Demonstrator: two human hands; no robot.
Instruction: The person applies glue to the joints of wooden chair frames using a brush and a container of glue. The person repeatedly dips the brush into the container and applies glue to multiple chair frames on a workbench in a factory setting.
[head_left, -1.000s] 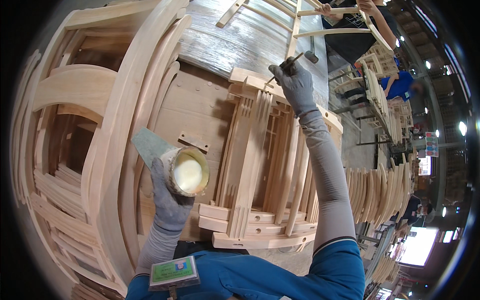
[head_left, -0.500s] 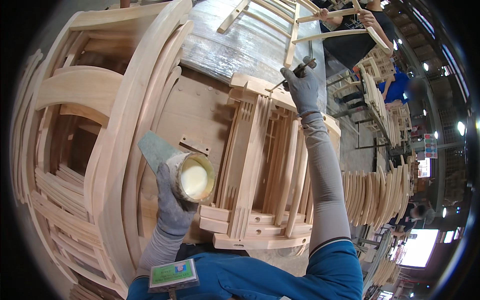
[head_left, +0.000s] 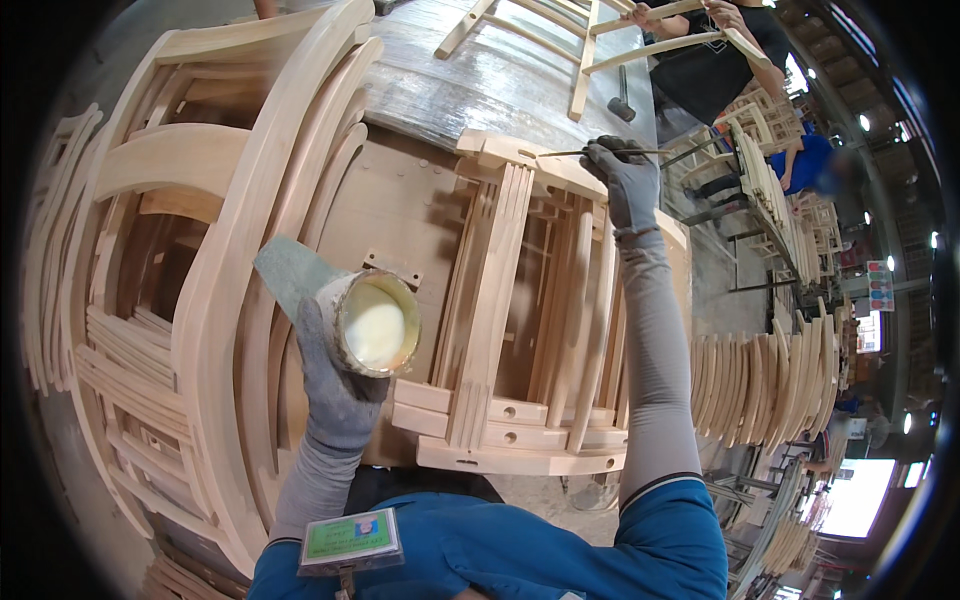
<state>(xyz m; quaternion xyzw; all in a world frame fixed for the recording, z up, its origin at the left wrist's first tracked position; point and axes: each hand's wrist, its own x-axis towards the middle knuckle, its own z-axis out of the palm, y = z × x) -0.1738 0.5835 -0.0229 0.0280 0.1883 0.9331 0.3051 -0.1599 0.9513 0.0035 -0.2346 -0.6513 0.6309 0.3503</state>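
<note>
My left hand (head_left: 340,375), in a grey glove, is wrapped around a crusted round cup (head_left: 413,320) of creamy white liquid (head_left: 375,325). A flat grey-green piece (head_left: 292,275) sticks out past the cup on its left; how it joins is hidden. My right hand (head_left: 628,185), also gloved, is closed on a thin stick (head_left: 565,154). The stick lies nearly level, its left tip at the far rail (head_left: 500,148) of a pale wooden frame stack (head_left: 490,320). Whether the tip touches the wood I cannot tell.
Curved wooden chair frames (head_left: 225,220) are stacked at my left. A film-covered table (head_left: 430,85) at the back bears a mallet (head_left: 622,100) and a slatted wooden frame (head_left: 583,70) that another person's hands (head_left: 725,15) hold. Curved slats (head_left: 765,380) stand in rows at right.
My right hand has shifted slightly right, and the stick has swung from slanted to nearly level. The mallet shows more fully now. My left hand and the cup sit slightly farther left and up.
</note>
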